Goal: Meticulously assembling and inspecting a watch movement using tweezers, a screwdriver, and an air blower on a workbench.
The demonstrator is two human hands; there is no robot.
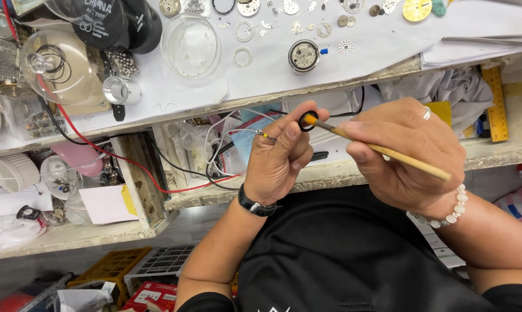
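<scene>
My left hand (pixel 281 156) pinches a small black ring (pixel 308 120) between thumb and fingertips, held up below the bench edge. My right hand (pixel 402 153) grips a thin wooden stick (pixel 388 151) whose orange tip pokes into the ring's opening. A black watch sits on my left wrist, and a pale bead bracelet and a ring are on my right hand. On the white bench paper above lies a round watch movement (pixel 304 56) amid several small gears and rings.
A clear glass dome (pixel 190 46) and a second dome (pixel 61 66) stand on the bench, with black lens caps at top left. An open drawer (pixel 226 150) holds wires. A yellow ruler (pixel 495 104) lies right. Crates sit on the floor.
</scene>
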